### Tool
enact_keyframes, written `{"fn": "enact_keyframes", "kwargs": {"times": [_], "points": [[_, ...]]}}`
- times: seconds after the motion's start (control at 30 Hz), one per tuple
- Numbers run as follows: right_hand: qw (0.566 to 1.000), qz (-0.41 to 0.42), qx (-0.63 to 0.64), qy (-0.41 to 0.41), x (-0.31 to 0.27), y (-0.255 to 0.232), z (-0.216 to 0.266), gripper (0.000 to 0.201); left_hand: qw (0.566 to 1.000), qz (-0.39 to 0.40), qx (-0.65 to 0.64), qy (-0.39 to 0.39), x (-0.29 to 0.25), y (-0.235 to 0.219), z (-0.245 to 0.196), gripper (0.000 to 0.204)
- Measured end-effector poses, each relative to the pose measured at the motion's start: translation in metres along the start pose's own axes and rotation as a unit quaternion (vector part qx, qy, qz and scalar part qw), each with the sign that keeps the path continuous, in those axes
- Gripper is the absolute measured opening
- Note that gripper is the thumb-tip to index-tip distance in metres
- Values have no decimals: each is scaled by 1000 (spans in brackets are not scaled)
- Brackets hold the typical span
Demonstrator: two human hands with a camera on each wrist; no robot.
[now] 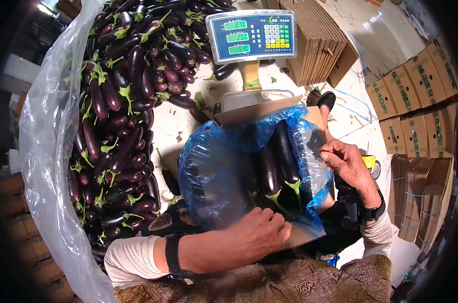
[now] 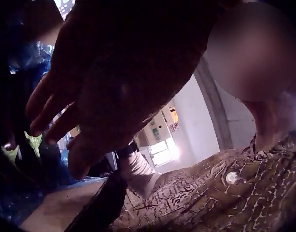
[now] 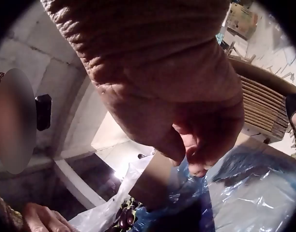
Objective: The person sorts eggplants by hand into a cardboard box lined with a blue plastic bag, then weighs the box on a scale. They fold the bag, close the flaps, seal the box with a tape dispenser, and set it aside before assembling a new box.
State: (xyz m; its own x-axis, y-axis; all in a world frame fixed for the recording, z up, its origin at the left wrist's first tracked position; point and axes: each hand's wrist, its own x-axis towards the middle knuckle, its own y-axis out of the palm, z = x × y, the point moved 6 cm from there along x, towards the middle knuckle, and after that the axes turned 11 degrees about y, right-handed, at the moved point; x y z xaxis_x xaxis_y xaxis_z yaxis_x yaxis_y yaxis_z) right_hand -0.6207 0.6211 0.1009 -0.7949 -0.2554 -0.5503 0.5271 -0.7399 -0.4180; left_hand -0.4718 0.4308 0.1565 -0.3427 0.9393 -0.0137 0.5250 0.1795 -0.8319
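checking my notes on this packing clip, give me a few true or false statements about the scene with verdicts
1. The box on the scale is lined with a blue plastic bag. True.
2. The box holds tomatoes. False: dark purple eggplants lie in it.
3. The right hand is at the box's right edge, on the bag. True.
4. The loose eggplant pile lies to the person's right. False: it lies to the left, on clear plastic sheeting.
5. The left hand is lifted high above the scale display. False: it rests at the box's near edge.
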Motion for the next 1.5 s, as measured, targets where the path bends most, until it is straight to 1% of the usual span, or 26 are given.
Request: {"fn": "enact_keyframes", "kwargs": {"times": [0.23, 0.3, 0.33, 0.37, 0.4, 0.47, 0.5, 0.57, 0.7, 0.77, 0.83, 0.9, 0.93, 1.0, 1.03, 1.07, 1.1, 1.13, 1.17, 1.23, 1.27, 1.3, 1.37, 1.4, 1.43, 1.5], "points": [[999, 4, -37, 16, 3, 3, -1, 11, 1000, -6, -13, -9, -3, -4, 6, 45], [999, -26, -39, -12, 7, 1, -5, 11, 997, 9, -49, -51, -6, -2, 17, 45], [997, -58, -41, -42, 7, -1, -4, 11, 997, -10, -49, -65, -9, -7, 29, 43], [997, -74, -38, -5, 5, -5, 1, 15, 995, -28, -52, -78, -12, -14, 44, 41], [996, -89, -26, -14, 7, -8, -2, 17, 987, -117, -20, -105, -18, -33, 59, 40], [995, -101, 12, 3, 14, -16, -12, 26, 947, -268, 40, -171, -37, -60, 91, 36], [992, -117, -22, -52, 21, -20, -17, 30, 918, -330, 71, -209, -51, -68, 107, 34], [990, -129, -51, -20, 28, -25, -16, 35, 874, -398, 52, -274, -78, -77, 132, 34], [991, -124, 12, -43, 45, -16, 2, 53, 856, -394, 120, -313, -89, -82, 144, 32], [984, -137, -41, -105, 50, -10, 23, 60, 826, -426, 95, -358, -91, -91, 147, 27], [983, -138, -59, -109, 64, -6, 36, 65, 834, -416, 111, -344, -92, -87, 156, 31], [978, -132, -114, -111, 85, 4, 36, 51, 854, -375, 18, -361, -94, -64, 176, 35], [979, -132, -112, -112, 95, 6, 33, 51, 876, -332, 22, -348, -98, -47, 191, 32], [936, -204, -248, -145, 102, 10, 38, 28, 879, -315, 61, -354, -99, -29, 197, 28], [936, -204, -247, -146, 99, 10, 39, 28, 879, -299, 98, -359, -100, -24, 198, 24], [926, -209, -242, -201, 91, 10, 46, 21, 876, -334, 126, -324, -100, -26, 198, 17], [913, -213, -236, -254, 81, 11, 52, 14, 876, -333, 124, -325, -99, -29, 195, 17], [917, -169, -171, -319, 70, 15, 56, 12, 861, -361, 114, -340, -102, -35, 192, 16], [917, -171, -173, -316, 57, 12, 56, 12, 845, -389, 103, -352, -104, -43, 189, 14], [874, -154, -326, -326, 26, 22, 62, 12, 857, -370, 100, -346, -101, -55, 174, 13], [869, -98, -392, -285, 16, 25, 54, 15, 896, -313, 18, -316, -90, -53, 163, 14], [869, -97, -392, -286, 7, 27, 46, 15, 924, -250, -66, -282, -80, -44, 151, 15], [844, -26, -443, -300, -6, 47, 25, 22, 946, -140, -145, -253, -51, -12, 125, 14], [868, -26, -413, -275, -4, 56, 11, 24, 965, -64, -114, -228, -32, 11, 112, 14], [856, -18, -420, -299, -12, 66, 19, 24, 976, 12, -83, -201, -16, 39, 102, 15], [835, 12, -457, -306, -8, 95, 6, 23, 984, -42, -93, -149, 2, 65, 80, 14]]}}
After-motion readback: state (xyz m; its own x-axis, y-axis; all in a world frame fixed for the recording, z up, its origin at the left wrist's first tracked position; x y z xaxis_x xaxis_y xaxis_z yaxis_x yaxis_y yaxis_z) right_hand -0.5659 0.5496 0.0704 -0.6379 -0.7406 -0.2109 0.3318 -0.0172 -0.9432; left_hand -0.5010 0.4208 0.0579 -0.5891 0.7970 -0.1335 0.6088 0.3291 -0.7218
